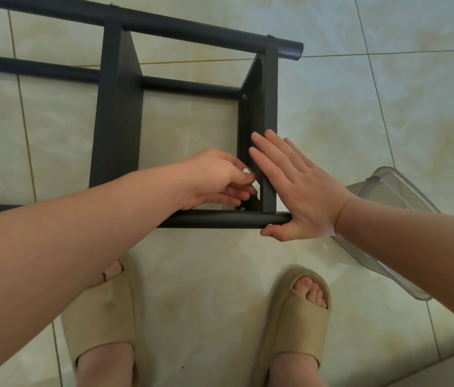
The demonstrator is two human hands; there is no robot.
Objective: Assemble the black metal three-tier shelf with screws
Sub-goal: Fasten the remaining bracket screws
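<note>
The black metal shelf (117,113) lies on its side on the tiled floor, its round posts running left to right and its tiers standing on edge. My right hand (301,188) is flat and open against the outer face of the end tier (270,107), thumb under the near post (220,220) close to a screw head (269,225). My left hand (217,178) reaches inside that tier near its lower corner, fingers curled as if pinching something small; what they hold is hidden. More screw heads (245,96) show on the tier's inner flange.
A clear plastic container (396,191) lies on the floor to the right, partly under my right forearm. My feet in beige slippers (298,311) stand just in front of the near post. Pale tiled floor surrounds the shelf.
</note>
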